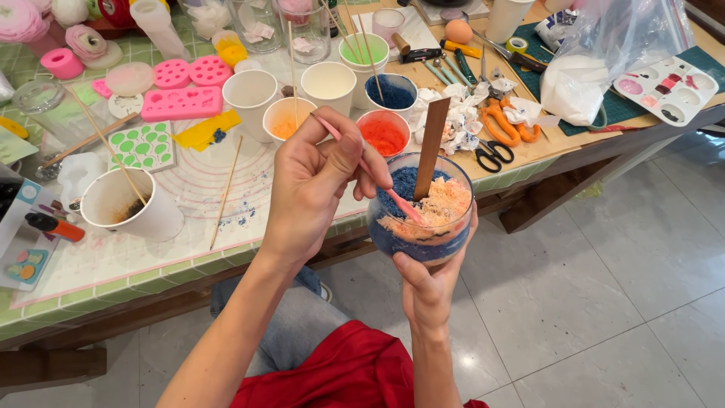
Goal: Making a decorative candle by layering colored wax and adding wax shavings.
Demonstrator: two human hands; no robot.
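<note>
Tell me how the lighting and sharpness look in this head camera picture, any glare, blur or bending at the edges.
Head view: soft, even light with faint shadows; the clear glass jar of blue and peach granules and both hands are sharp; mild sheen on the grey floor tiles and the clear plastic bag; the green-tiled table edge bows from wide-angle distortion.

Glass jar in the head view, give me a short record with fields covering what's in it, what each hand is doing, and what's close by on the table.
jar: clear glass jar, held off the table edge
contents: blue and peach-orange granules, with a flat wooden strip standing in them
right hand: right hand grips the jar from below
left hand: left hand holds a thin pink tool, tip in the granules
nearby: cup of red granules, cup of blue granules, orange scissors
table: green tiled table
</note>
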